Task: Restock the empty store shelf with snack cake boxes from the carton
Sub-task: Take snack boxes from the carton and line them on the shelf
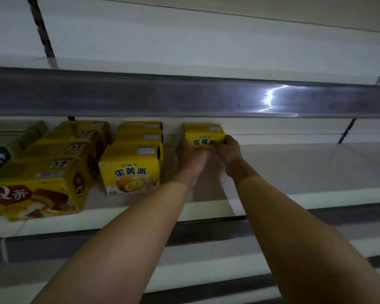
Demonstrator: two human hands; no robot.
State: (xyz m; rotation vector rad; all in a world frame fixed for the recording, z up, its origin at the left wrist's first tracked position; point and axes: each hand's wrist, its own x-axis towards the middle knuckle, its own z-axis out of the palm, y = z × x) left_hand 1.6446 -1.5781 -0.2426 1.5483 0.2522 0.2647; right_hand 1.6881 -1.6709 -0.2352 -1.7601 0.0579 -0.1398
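The yellow box (203, 133) carries dark Chinese letters on its front and a small pale label on top. It sits deep on the white shelf (305, 172), near the back wall, to the right of a row of same yellow boxes (131, 170). The left hand (190, 159) and right hand (227, 152) grip it at its two sides, fingers curled on it. The hands hide its lower front. At the far left, the green box (0, 148) is cut off.
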